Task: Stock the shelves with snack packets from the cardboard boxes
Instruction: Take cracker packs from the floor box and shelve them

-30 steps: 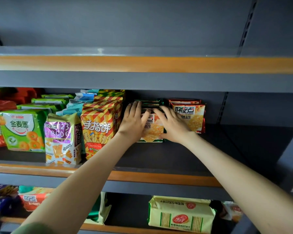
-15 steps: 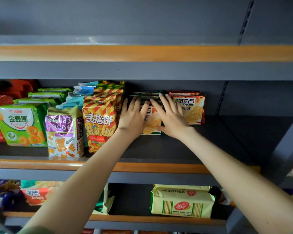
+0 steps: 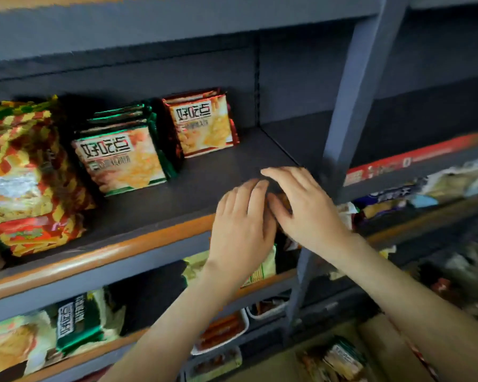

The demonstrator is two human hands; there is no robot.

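A red-and-yellow striped snack bag (image 3: pixel 25 175) stands at the far left of the dark grey shelf (image 3: pixel 204 183). Beside it is a row of green-edged cracker packets (image 3: pixel 119 158), then a row of red-edged cracker packets (image 3: pixel 202 122). Both rows stand upright one behind another, printed faces forward, long sides running along the shelf. They are well apart from the fingers, up and to the left. At the shelf's front lip, the left hand (image 3: pixel 240 224) has straight fingers (image 3: pixel 255 188) pointing up. The right hand (image 3: pixel 301 208) has loosely bent fingers (image 3: pixel 282 175) reaching leftward over them. Neither hand holds anything.
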